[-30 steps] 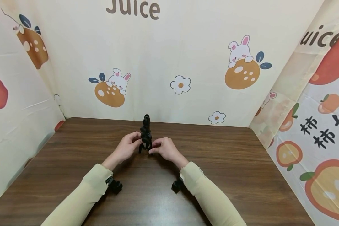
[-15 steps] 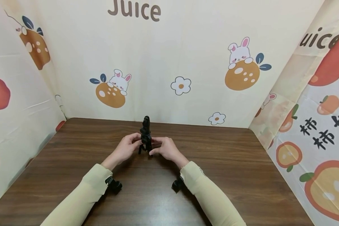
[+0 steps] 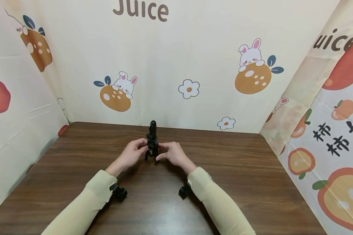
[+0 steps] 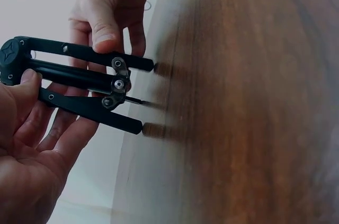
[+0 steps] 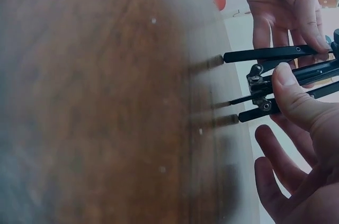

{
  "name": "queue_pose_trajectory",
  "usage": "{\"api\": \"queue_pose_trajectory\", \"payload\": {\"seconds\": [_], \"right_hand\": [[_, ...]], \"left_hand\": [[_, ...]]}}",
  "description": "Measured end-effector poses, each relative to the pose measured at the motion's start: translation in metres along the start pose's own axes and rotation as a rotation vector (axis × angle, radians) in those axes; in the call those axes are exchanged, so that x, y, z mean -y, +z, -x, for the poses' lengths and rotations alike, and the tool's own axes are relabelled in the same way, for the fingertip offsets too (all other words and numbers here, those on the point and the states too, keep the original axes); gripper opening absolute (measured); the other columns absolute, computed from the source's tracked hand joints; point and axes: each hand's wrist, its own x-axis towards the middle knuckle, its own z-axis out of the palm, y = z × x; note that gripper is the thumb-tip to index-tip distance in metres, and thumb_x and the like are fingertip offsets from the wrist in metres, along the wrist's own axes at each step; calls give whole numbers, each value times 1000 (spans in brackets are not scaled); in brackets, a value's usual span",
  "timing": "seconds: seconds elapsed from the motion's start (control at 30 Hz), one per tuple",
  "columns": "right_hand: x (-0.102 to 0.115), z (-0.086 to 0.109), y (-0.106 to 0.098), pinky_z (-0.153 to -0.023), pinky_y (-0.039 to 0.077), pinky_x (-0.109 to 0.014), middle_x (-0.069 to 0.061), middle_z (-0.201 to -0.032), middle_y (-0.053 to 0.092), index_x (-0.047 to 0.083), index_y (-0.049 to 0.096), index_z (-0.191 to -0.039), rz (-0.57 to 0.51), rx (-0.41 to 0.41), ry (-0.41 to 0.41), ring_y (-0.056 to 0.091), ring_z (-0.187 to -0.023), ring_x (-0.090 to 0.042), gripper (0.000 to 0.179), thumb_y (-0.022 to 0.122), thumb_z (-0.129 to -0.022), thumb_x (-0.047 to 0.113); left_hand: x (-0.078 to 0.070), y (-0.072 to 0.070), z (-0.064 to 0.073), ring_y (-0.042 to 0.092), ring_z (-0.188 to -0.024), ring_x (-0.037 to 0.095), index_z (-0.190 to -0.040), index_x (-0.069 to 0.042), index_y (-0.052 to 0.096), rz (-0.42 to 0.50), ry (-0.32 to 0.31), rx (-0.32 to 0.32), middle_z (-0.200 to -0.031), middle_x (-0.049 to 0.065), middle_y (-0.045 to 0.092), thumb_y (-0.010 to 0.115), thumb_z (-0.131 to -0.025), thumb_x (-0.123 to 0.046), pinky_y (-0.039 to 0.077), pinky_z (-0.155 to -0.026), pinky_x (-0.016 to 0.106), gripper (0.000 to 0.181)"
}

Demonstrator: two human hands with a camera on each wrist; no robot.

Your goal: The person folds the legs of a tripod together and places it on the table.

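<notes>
A small black tripod stands upright near the back of the table, between both hands. My left hand holds it from the left side. In the left wrist view the left thumb presses near the top joint of the legs, with fingers behind. From the right, my right hand grips the tripod lower down; its thumb lies on it near the metal hinge links in the right wrist view. The legs spread only slightly, and their feet meet the table. The tripod's upper part is cropped from both wrist views.
The brown wooden table extends around the tripod, its back edge close behind. A printed cream curtain hangs behind it, with more cloth at both sides. Black wrist cameras sit under the sleeves.
The hands and tripod stay almost in place. The right index finger has straightened slightly towards the tripod since one second ago. The head view has shifted a little.
</notes>
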Motion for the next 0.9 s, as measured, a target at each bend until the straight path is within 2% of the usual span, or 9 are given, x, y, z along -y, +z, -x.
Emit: {"api": "queue_pose_trajectory", "payload": {"seconds": [0.2,0.4,0.53,0.63,0.7,0.87,0.9], "right_hand": [[-1,-1,0,-96,49,-35,3,-103,75,13,72,-123,-8,-20,-18,68,-100,-7,52,89,-74,24],[0,-1,2,-90,52,-33,3,-107,73,15,71,-120,-51,8,-7,68,-99,-9,47,88,-76,23],[1,-1,1,-88,52,-34,4,-109,72,15,70,-120,-63,22,22,67,-99,-11,47,88,-77,22],[1,-1,1,-87,52,-34,4,-110,71,16,69,-121,-60,29,29,67,-99,-11,47,87,-77,22],[2,0,1,-86,52,-33,5,-110,71,16,69,-121,-56,29,27,67,-99,-11,47,87,-78,21],[4,1,-1,-85,52,-33,4,-110,71,15,68,-121,-42,37,22,67,-99,-11,46,86,-79,21],[4,2,-1,-85,52,-32,3,-110,71,15,68,-122,-38,39,24,67,-99,-11,46,86,-79,21]], "left_hand": [[2,-1,-1,64,-108,29,-111,1,63,12,5,12,-115,16,67,53,-103,-6,55,-88,44,15],[5,-3,-3,63,-107,26,-111,1,64,-12,26,4,-114,14,68,54,-103,-8,51,-94,45,15],[5,-4,-3,63,-104,22,-112,1,63,-31,48,-13,-112,13,70,56,-102,-8,47,-94,40,16],[4,-4,-3,63,-102,19,-113,1,60,-16,45,-23,-110,12,70,57,-102,-8,47,-90,33,15],[-1,-4,-1,63,-101,22,-113,2,59,-19,38,-34,-110,14,69,57,-101,-6,47,-88,34,14],[-4,-3,0,61,-104,27,-108,0,60,-95,54,-87,-108,13,65,61,-99,-6,47,-91,42,11],[0,-3,-2,61,-104,26,-106,-2,60,-110,62,-104,-106,12,64,63,-98,-7,47,-91,42,9]]}}
